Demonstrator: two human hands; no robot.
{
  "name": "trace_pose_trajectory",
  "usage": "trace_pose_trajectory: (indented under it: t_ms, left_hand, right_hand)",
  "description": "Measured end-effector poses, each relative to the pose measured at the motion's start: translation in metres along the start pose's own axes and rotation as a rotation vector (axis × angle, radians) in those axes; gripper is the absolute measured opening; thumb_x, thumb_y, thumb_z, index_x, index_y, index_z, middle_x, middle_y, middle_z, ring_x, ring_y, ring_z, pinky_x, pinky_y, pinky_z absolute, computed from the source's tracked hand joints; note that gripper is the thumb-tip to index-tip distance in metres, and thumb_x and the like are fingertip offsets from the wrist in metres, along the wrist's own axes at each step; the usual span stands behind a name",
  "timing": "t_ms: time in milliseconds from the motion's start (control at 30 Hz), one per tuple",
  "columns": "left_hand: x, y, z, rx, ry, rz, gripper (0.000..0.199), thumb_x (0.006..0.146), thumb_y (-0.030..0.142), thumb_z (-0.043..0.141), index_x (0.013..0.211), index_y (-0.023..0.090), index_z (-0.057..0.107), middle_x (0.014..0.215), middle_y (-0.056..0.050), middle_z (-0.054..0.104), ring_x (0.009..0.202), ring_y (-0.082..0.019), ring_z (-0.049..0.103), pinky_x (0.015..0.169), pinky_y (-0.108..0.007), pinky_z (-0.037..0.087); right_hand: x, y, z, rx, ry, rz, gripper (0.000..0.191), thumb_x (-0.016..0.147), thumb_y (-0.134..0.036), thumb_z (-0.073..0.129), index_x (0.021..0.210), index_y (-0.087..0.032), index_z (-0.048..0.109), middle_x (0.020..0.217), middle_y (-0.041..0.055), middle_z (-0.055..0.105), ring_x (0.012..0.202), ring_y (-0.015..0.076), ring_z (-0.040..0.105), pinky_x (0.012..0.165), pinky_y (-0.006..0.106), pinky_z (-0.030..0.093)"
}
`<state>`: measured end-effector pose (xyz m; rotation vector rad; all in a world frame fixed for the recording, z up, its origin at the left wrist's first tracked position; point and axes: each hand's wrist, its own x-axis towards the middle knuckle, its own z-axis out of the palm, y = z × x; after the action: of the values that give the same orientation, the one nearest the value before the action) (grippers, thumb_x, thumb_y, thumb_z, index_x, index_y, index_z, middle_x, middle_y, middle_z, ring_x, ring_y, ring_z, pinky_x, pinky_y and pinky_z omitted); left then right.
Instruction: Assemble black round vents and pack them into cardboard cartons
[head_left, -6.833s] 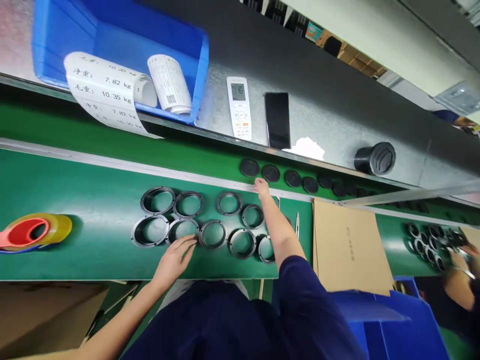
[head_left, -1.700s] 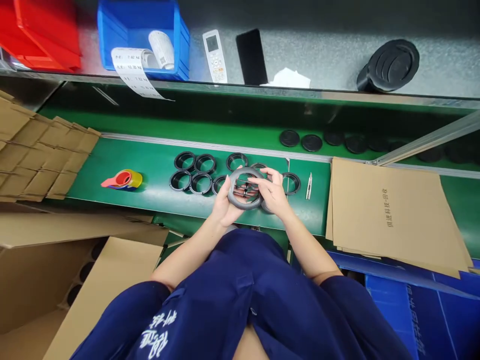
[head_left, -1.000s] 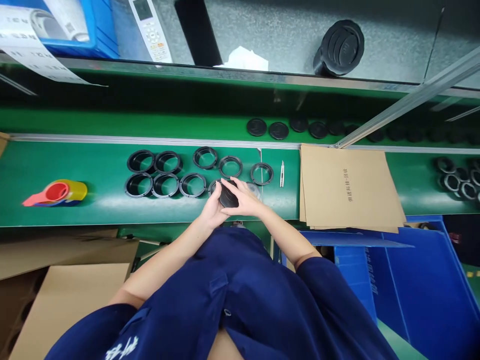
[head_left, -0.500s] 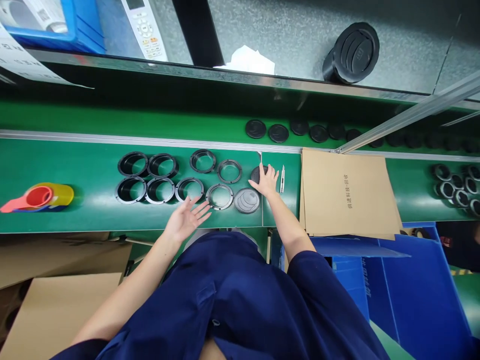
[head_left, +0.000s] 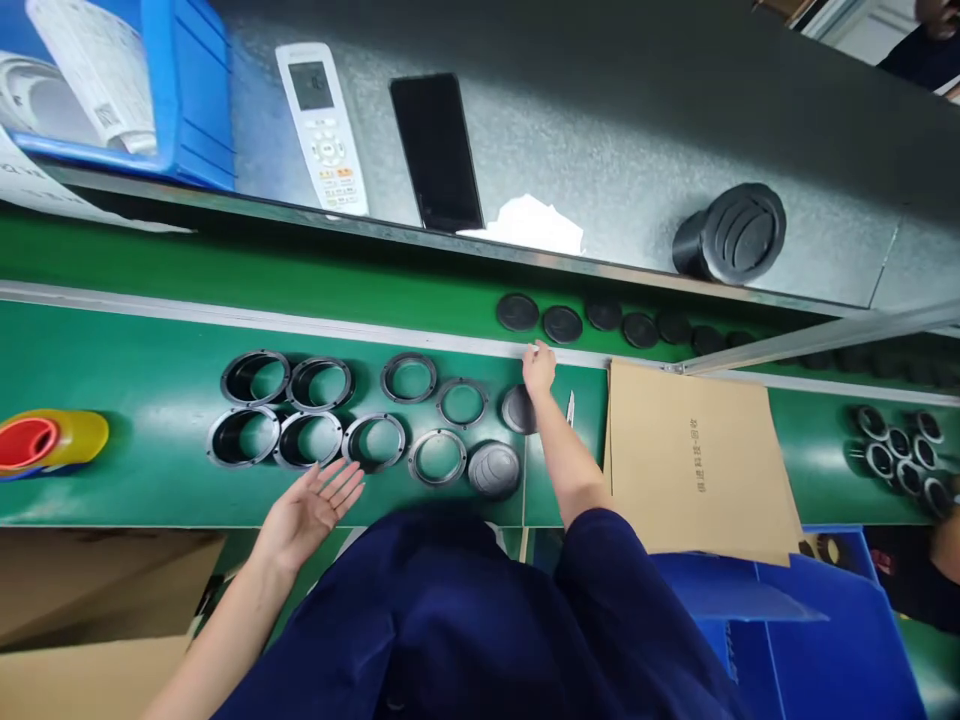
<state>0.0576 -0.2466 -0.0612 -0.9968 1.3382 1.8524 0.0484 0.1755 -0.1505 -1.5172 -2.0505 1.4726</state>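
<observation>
Landmark: cardboard stack point(head_left: 701, 480), flat on the green surface point(head_left: 157, 375). Dark discs point(head_left: 562, 324), one row: beyond the stack's far edge, extending to its left. Your right hand point(head_left: 539, 368): left of the stack's far corner, just short of the nearest discs, fingers curled, their tips hidden; whether they grip anything, you cannot tell. Dark rings point(head_left: 292, 440), eight: left of the stack, two rows of four. Your left hand point(head_left: 304, 515): well left of the stack, palm up, fingers loosely spread, nothing held; tips at the near rims of two rings, contact unclear. Ribbed rounds point(head_left: 494, 470), two: between rings and stack. Knife point(head_left: 571, 407): just left of the stack, beside your right forearm point(head_left: 568, 455). Handling notes, by judgement: the discs look thin, so take one by its rim rather than pressing on its face; carry your forearm high, off the knife and the farther ribbed round; keep your left fingers from nudging the rows.
</observation>
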Motion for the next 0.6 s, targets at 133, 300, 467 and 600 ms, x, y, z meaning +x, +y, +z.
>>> trace_pose_trajectory:
  t_ms: [133,300,467,600]
  left_hand:
    - [0.007,0.013,0.015,-0.021,0.003,-0.004,0.029,0.100,0.023,0.051,0.118,0.010,0.069,0.128,-0.019,0.070,0.120,-0.028,0.069,0.108,-0.045,0.056]
    - [0.020,0.017,0.052,0.024,-0.035,-0.013,0.022,0.095,0.015,0.056,0.110,0.011,0.071,0.127,-0.018,0.070,0.115,-0.025,0.070,0.109,-0.041,0.054]
    - [0.004,0.017,0.106,-0.031,-0.380,0.150,0.053,0.082,0.018,0.076,0.133,0.023,0.065,0.150,-0.013,0.056,0.144,-0.031,0.048,0.122,-0.051,0.038]
    - [-0.044,0.023,0.130,-0.104,-0.664,0.350,0.103,0.060,0.025,0.091,0.153,0.034,0.047,0.163,-0.009,0.042,0.153,-0.041,0.030,0.124,-0.060,0.030]
  right_hand:
    - [0.063,-0.067,0.025,0.181,-0.065,0.214,0.026,0.105,-0.035,0.055,0.096,-0.013,0.063,0.075,-0.0018,0.061,0.055,0.0070,0.054,0.049,0.019,0.045]
    - [0.041,-0.090,0.052,0.380,-0.232,0.254,0.036,0.102,-0.037,0.061,0.074,-0.018,0.049,0.055,-0.0121,0.038,0.043,0.0025,0.029,0.040,0.014,0.027]
    - [-0.090,-0.073,0.041,0.616,-0.583,0.153,0.053,0.084,-0.048,0.079,0.066,-0.024,0.036,0.047,-0.0131,0.033,0.040,0.0040,0.024,0.038,0.017,0.021]
    - [-0.195,-0.068,-0.008,0.710,-0.932,-0.020,0.052,0.076,-0.054,0.084,0.065,-0.023,0.044,0.043,-0.0121,0.037,0.037,0.0044,0.025,0.038,0.019,0.019]
